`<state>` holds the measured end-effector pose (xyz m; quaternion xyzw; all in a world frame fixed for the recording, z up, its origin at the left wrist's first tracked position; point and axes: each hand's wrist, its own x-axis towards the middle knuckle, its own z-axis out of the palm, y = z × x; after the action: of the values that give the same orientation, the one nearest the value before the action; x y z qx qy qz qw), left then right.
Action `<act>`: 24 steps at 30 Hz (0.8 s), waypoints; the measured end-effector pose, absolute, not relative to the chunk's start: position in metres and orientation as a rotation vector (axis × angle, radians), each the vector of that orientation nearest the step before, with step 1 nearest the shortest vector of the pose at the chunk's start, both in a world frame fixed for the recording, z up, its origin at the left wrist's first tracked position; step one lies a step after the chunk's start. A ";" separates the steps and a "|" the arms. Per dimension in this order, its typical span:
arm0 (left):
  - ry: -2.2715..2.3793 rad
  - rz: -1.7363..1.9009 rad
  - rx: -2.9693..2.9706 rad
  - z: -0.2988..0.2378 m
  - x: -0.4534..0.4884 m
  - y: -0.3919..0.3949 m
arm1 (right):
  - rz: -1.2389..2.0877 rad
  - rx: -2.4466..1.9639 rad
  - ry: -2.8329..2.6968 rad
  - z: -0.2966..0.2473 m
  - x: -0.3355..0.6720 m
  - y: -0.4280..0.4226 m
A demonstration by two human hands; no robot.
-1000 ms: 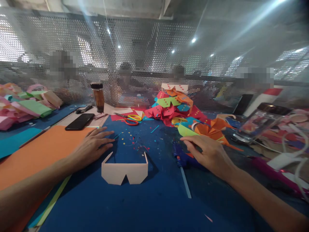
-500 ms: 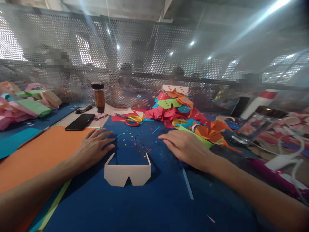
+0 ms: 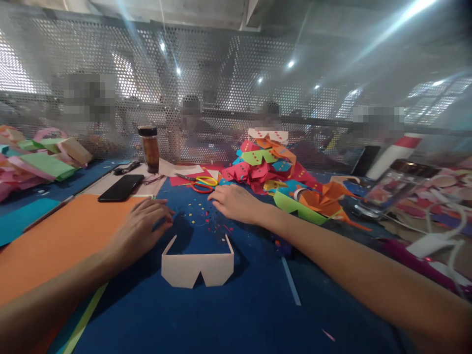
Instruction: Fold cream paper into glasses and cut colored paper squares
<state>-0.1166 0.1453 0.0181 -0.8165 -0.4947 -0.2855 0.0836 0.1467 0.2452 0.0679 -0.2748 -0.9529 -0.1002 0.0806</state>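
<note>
Folded pale-pink paper glasses [image 3: 198,269] stand on the blue table, their two arms pointing away from me. My left hand [image 3: 145,221] rests at the edge of the orange paper sheet [image 3: 73,236], fingers loosely bent and apart, holding nothing. Beyond the glasses, my right hand [image 3: 236,202] reaches over the tabletop with its fingers stretched out and nothing visible in it. Its fingertips are close to the scissors [image 3: 201,183] with red and yellow handles, apparently not touching them. Small coloured paper bits [image 3: 201,216] lie scattered between the hands.
A heap of dotted paper glasses [image 3: 258,162] sits at the back. Black phone [image 3: 121,188] and brown bottle [image 3: 150,152] stand left of centre. On the right are a clear jar [image 3: 391,189], white cable [image 3: 452,236] and thin blue strip [image 3: 291,281]. More folded paper [image 3: 44,157] lies far left.
My right hand has moved left and away from me, from beside the green paper glasses towards the scissors. My left hand's fingers have curled slightly.
</note>
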 end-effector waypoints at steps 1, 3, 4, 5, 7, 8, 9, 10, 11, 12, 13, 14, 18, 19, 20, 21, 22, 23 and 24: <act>-1.483 -0.869 -2.459 0.018 -0.116 0.145 | -0.302 -0.838 -2.845 0.069 0.146 0.250; -1.500 -0.890 -2.483 0.019 -0.114 0.144 | -0.310 -0.873 -2.839 0.070 0.143 0.259; -1.509 -0.897 -2.482 0.018 -0.113 0.144 | -0.314 -0.891 -2.837 0.071 0.140 0.263; -1.514 -0.901 -2.476 0.018 -0.113 0.144 | -0.320 -0.912 -2.835 0.072 0.136 0.269; -1.520 -0.904 -2.462 0.017 -0.112 0.144 | -0.334 -0.970 -2.824 0.072 0.126 0.280; -1.523 -0.907 -2.453 0.016 -0.112 0.144 | -0.345 -1.004 -2.815 0.071 0.121 0.287; -1.525 -0.909 -2.446 0.016 -0.112 0.145 | -0.355 -1.042 -2.805 0.069 0.116 0.293; -1.526 -0.915 -2.440 0.016 -0.112 0.145 | -0.363 -1.081 -2.799 0.067 0.112 0.300; -1.528 -0.920 -2.434 0.016 -0.112 0.145 | -0.370 -1.121 -2.797 0.064 0.108 0.306; -1.528 -0.922 -2.432 0.016 -0.112 0.145 | -0.375 -1.161 -2.797 0.061 0.104 0.311; -1.527 -0.922 -2.435 0.016 -0.112 0.145 | -0.376 -1.199 -2.800 0.059 0.101 0.316; -1.526 -0.918 -2.442 0.016 -0.112 0.145 | -0.374 -1.232 -2.805 0.056 0.099 0.321; -1.522 -0.916 -2.459 0.017 -0.112 0.145 | -0.351 -1.350 -2.829 0.052 0.091 0.333; -1.523 -0.916 -2.458 0.017 -0.113 0.145 | -0.337 -1.379 -2.841 0.053 0.090 0.335; -1.525 -0.915 -2.458 0.017 -0.113 0.145 | -0.317 -1.409 -2.857 0.055 0.088 0.337; -1.526 -0.911 -2.461 0.016 -0.113 0.146 | -0.294 -1.437 -2.874 0.056 0.086 0.339; -1.527 -0.908 -2.465 0.016 -0.113 0.146 | -0.269 -1.462 -2.891 0.058 0.084 0.340; -1.527 -0.905 -2.470 0.016 -0.114 0.146 | -0.246 -1.484 -2.905 0.059 0.083 0.341; -1.527 -0.905 -2.473 0.016 -0.114 0.146 | -0.225 -1.503 -2.917 0.061 0.081 0.342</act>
<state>-0.1139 0.1464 0.0156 -0.8115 -0.5010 -0.2969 0.0486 0.0814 0.3420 0.0607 -0.4556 -0.8845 -0.0683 -0.0736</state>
